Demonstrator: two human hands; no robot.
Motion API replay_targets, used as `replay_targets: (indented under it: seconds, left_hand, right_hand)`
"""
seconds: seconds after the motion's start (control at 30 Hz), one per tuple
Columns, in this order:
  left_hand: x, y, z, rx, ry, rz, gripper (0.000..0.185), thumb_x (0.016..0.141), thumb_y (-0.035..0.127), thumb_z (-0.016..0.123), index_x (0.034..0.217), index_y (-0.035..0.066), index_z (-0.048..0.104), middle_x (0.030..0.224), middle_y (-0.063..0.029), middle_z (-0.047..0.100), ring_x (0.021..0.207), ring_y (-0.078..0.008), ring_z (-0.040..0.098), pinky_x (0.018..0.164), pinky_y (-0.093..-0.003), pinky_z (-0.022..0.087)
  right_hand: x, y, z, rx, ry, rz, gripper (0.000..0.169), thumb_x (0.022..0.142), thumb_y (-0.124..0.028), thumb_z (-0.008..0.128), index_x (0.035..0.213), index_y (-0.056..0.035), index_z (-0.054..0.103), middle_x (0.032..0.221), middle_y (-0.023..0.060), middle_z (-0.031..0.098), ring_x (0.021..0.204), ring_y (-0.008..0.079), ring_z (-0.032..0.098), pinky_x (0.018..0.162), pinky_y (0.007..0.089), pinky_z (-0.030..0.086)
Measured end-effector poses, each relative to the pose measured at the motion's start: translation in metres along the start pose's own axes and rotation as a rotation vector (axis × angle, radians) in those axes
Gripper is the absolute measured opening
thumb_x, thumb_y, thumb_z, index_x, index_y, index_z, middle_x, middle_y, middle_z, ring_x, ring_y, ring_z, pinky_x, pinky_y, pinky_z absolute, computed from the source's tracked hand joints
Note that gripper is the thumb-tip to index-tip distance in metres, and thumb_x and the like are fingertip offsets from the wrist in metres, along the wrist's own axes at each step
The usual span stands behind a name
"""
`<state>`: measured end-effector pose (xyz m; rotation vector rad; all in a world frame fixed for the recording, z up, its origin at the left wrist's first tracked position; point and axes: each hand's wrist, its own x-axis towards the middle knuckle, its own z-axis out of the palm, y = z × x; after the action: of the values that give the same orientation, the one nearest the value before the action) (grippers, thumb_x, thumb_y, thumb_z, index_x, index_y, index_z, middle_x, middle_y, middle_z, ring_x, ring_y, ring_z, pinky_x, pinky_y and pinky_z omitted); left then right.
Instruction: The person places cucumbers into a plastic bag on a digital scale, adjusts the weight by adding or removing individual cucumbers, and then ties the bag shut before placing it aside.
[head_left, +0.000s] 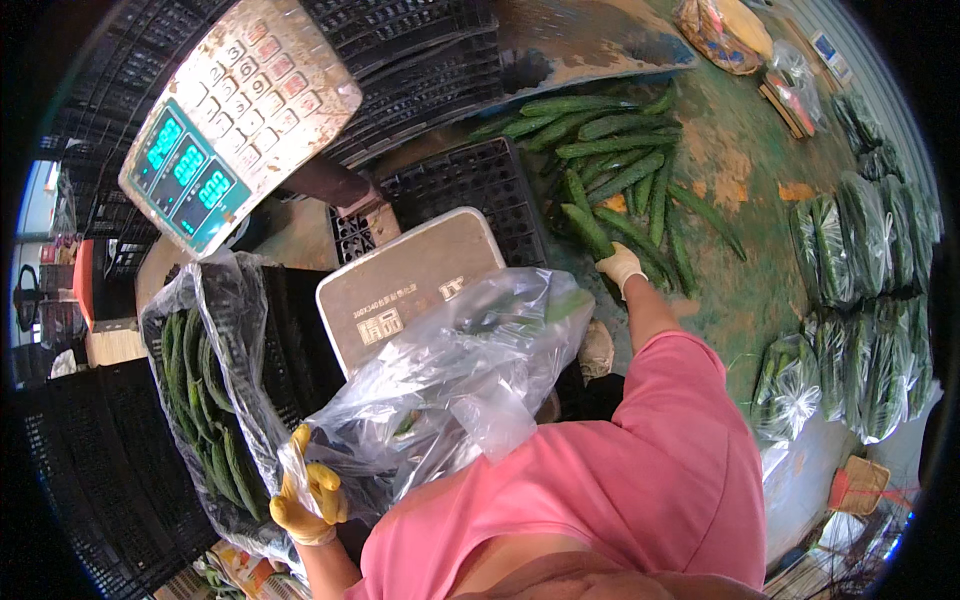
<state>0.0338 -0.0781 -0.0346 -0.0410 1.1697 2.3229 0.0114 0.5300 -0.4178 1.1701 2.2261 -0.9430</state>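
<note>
My left hand (309, 491), in a yellow glove, grips the gathered edge of a clear plastic bag (465, 360). The bag stretches across the lower part of the scale's platform (409, 281), with something green inside. My right hand (622, 268), in a pale glove, is closed around the near end of a cucumber (587, 229) at the edge of a loose pile of cucumbers (630, 142) on the floor. Left of the platform, a crate lined with clear plastic (244, 360) holds several cucumbers (199, 397). The scale's display head (244, 120) is lit, at upper left.
Black plastic crates (112, 457) stand at the left, and more are stacked behind the scale. A black crate (469, 187) lies beyond the platform. Bagged cucumbers (862, 240) line the right side. A basket (724, 34) sits at the top right.
</note>
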Motion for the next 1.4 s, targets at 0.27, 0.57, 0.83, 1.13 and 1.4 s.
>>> replay_targets:
  seconds: [0.27, 0.57, 0.83, 1.13, 1.4]
  left_hand:
    - [-0.020, 0.004, 0.007, -0.016, -0.107, 0.059, 0.120, 0.083, 0.057, 0.074, 0.158, 0.000, 0.001, 0.101, -0.0256, 0.067, 0.045, -0.0200, 0.056, 0.041, -0.0347, 0.049]
    - [-0.023, 0.024, 0.053, -0.076, -0.399, 0.128, 0.122, 0.081, 0.046, 0.078, 0.158, -0.002, -0.002, 0.119, -0.0341, 0.063, 0.058, -0.0263, 0.063, 0.054, -0.0385, 0.055]
    - [-0.032, 0.070, 0.133, -0.020, -0.577, 0.147, 0.122, 0.079, 0.043, 0.078, 0.157, -0.004, -0.002, 0.123, -0.0388, 0.059, 0.063, -0.0340, 0.070, 0.058, -0.0404, 0.060]
    - [-0.055, 0.142, 0.099, 0.034, -0.626, 0.246, 0.095, 0.096, 0.041, 0.062, 0.152, -0.015, 0.010, 0.105, -0.0266, 0.068, 0.051, -0.0164, 0.056, 0.045, -0.0255, 0.047]
    - [-0.059, 0.144, 0.110, 0.154, -0.626, 0.262, 0.090, 0.096, 0.042, 0.059, 0.149, -0.019, 0.020, 0.096, -0.0221, 0.070, 0.041, -0.0076, 0.046, 0.040, -0.0212, 0.042]
  right_hand:
    - [-0.044, -0.051, -0.075, 0.507, 0.008, -0.345, 0.074, 0.072, -0.024, 0.084, 0.133, 0.0048, 0.055, 0.117, 0.0152, 0.070, 0.107, 0.0260, 0.064, 0.098, 0.0369, 0.047]
    - [-0.301, -0.187, -0.232, 1.122, -0.287, -1.146, 0.056, 0.085, -0.011, 0.075, 0.137, -0.0006, 0.055, 0.128, 0.0139, 0.067, 0.114, 0.0250, 0.065, 0.101, 0.0405, 0.050]
    - [-0.508, -0.243, -0.148, 1.076, -0.628, -1.496, 0.065, 0.081, -0.010, 0.077, 0.139, -0.0002, 0.049, 0.130, 0.0149, 0.063, 0.120, 0.0227, 0.060, 0.107, 0.0383, 0.046]
    - [-0.410, -0.207, -0.064, -0.562, -0.410, -1.197, 0.070, 0.075, -0.026, 0.078, 0.139, -0.0067, 0.058, 0.127, 0.0169, 0.068, 0.118, 0.0268, 0.064, 0.103, 0.0355, 0.049]
    - [-0.395, -0.201, -0.015, -0.740, -0.193, -0.948, 0.063, 0.079, -0.011, 0.068, 0.140, -0.0041, 0.055, 0.132, 0.0247, 0.061, 0.121, 0.0384, 0.060, 0.104, 0.0420, 0.048]
